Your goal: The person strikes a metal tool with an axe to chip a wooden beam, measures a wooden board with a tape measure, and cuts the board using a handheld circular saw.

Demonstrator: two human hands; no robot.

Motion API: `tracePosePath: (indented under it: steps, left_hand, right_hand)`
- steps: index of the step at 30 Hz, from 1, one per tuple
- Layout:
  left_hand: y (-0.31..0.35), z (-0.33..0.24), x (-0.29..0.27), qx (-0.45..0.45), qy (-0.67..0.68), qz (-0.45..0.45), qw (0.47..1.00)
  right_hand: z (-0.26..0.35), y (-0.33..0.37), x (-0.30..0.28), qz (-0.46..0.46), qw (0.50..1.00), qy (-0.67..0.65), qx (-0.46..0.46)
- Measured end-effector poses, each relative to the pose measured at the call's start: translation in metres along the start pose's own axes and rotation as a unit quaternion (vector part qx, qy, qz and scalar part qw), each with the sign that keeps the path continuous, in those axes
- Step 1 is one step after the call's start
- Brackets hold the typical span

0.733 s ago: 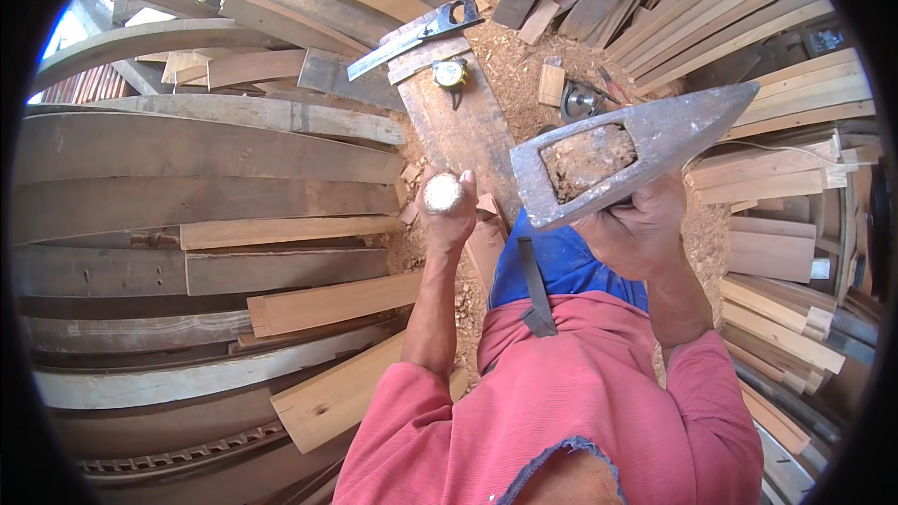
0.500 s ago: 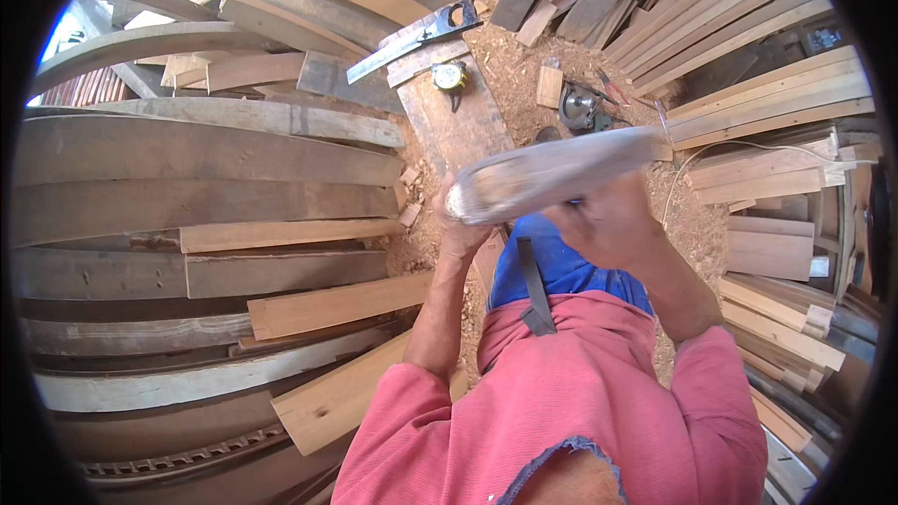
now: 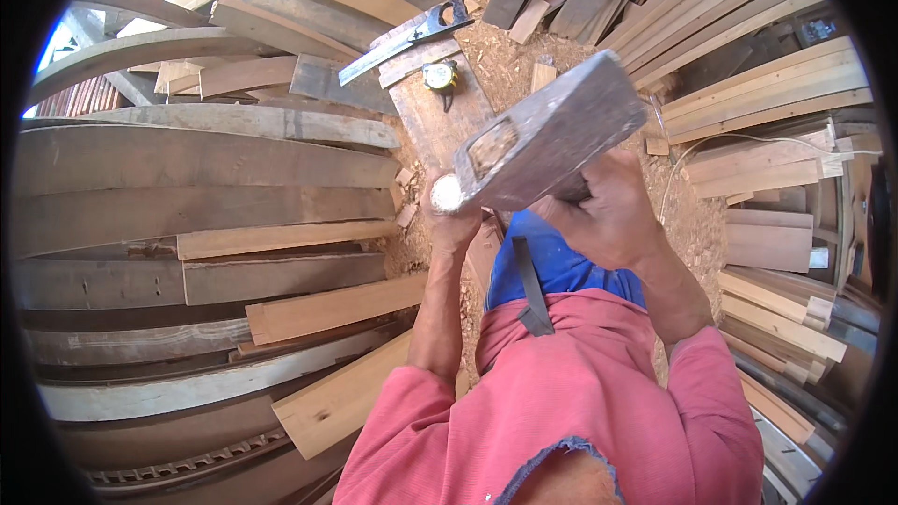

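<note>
Left hand (image 3: 454, 224) round a white-ended rod (image 3: 447, 194), right hand (image 3: 608, 210) round a hammer (image 3: 566, 136), shafts mostly hidden

At twelve o'clock we have a worn wooden board (image 3: 456, 128). A handsaw (image 3: 402, 45) lies across its far end; a yellow-and-black tape measure (image 3: 438, 76) sits on the six o'clock side of that. Shavings (image 3: 499, 49) cover our floor (image 3: 690, 248), where a pale block (image 3: 543, 76) lies toward one o'clock.
</note>
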State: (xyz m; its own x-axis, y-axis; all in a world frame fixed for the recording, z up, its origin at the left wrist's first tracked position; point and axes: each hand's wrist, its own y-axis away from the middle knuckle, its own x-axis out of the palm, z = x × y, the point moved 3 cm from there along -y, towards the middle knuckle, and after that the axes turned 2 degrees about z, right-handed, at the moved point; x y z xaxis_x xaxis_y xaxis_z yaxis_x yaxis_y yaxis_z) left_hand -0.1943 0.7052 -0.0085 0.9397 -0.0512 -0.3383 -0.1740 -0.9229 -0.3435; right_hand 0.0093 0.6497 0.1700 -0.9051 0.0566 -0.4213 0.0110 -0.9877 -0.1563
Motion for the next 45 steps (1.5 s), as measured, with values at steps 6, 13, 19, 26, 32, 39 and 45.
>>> tracePosePath:
  steps: [6,13,19,26,32,39,45]
  left_hand:
    - [0.003,0.0,0.014,0.082,-0.04,0.036,0.995]
    - [-0.006,0.001,-0.012,-0.018,-0.064,-0.01,0.998]
    - [-0.002,0.04,-0.04,-0.089,0.06,0.002,0.994]
    - [0.002,0.022,-0.036,-0.117,0.056,0.029,0.991]
    - [-0.007,0.01,-0.043,-0.075,0.067,-0.098,0.99]
    - [-0.008,0.031,-0.052,-0.151,0.078,0.011,0.985]
    - [-0.008,0.039,-0.05,-0.132,0.083,-0.003,0.988]
  right_hand:
    - [-0.019,-0.005,0.006,0.033,0.974,0.208,-0.084]
    - [-0.018,-0.011,0.031,0.09,0.986,0.135,-0.028]
    - [-0.003,-0.011,0.016,0.043,0.998,-0.05,0.007]
    - [0.021,-0.02,0.002,-0.037,0.995,-0.09,-0.022]
    - [0.023,-0.025,0.008,-0.087,0.986,-0.012,-0.14]
    - [0.025,-0.028,0.01,-0.077,0.99,-0.05,-0.108]
    - [0.022,-0.024,0.01,-0.062,0.991,-0.056,-0.1]
